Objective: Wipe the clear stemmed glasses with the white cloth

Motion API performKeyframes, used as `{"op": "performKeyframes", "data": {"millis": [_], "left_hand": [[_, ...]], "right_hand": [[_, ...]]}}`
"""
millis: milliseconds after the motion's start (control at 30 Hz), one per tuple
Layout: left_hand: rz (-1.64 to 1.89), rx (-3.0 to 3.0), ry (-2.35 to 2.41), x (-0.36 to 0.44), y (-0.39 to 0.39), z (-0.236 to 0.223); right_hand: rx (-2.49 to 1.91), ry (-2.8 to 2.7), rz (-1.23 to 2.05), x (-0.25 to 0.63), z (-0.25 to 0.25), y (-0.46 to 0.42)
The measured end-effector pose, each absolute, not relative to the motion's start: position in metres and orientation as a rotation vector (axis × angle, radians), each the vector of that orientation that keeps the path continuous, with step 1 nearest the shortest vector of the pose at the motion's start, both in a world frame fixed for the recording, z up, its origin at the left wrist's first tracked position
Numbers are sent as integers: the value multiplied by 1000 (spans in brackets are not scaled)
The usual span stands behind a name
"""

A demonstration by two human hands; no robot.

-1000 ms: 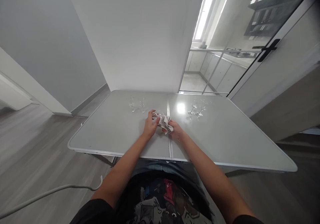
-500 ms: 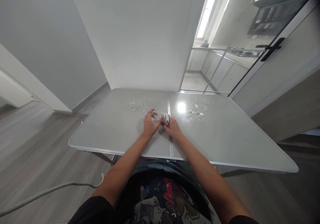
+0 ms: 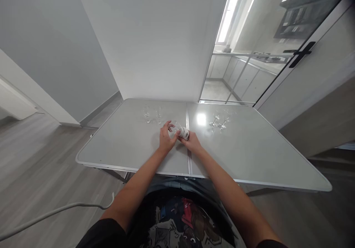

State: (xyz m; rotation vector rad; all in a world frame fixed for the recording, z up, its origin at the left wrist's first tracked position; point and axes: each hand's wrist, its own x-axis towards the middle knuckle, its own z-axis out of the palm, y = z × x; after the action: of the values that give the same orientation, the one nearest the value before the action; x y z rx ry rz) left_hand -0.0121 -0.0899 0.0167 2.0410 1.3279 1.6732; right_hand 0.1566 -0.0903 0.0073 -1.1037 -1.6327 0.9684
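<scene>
Tilted on its side above the middle of the table, a clear wine glass (image 3: 175,126) is between my two hands. My left hand (image 3: 166,136) curls round the bowl, fingers on its far side and thumb on the near side. My right hand (image 3: 192,141) is closed on a white cloth (image 3: 184,133) pressed against the other end of the glass. The cloth and fingers hide that end. Below them lies a shadow on the tabletop.
Two clear glasses (image 3: 158,114) stand at the back left of the grey folding table (image 3: 119,141). Several stemmed glasses (image 3: 222,125) are grouped at the back right. A white wall (image 3: 158,41) rises behind the table, and a glass door (image 3: 244,63) stands to the right.
The cloth and my right hand have shifted very slightly at the end of the glass. My left hand keeps its hold on the bowl.
</scene>
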Motion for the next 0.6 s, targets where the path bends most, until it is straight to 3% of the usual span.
{"op": "performKeyframes", "data": {"millis": [67, 133, 300, 367, 467, 600], "left_hand": [[1679, 2029, 1340, -11, -88, 16], [1673, 2003, 1324, -12, -88, 15], [1655, 1935, 1161, -14, -89, 17], [1646, 1902, 1111, -14, -89, 19], [1587, 1843, 1090, -12, -89, 19], [1468, 1789, 1026, -8, -85, 14]], "right_hand": [[-1173, -1659, 715, 154, 6, -90], [-1155, -1628, 749, 152, 6, -91], [-809, -1376, 1568, 153, 12, -93], [-705, -1301, 1676, 155, 12, -93], [-778, -1341, 1503, 155, 9, -92], [-1079, -1509, 975, 151, 3, -92]]}}
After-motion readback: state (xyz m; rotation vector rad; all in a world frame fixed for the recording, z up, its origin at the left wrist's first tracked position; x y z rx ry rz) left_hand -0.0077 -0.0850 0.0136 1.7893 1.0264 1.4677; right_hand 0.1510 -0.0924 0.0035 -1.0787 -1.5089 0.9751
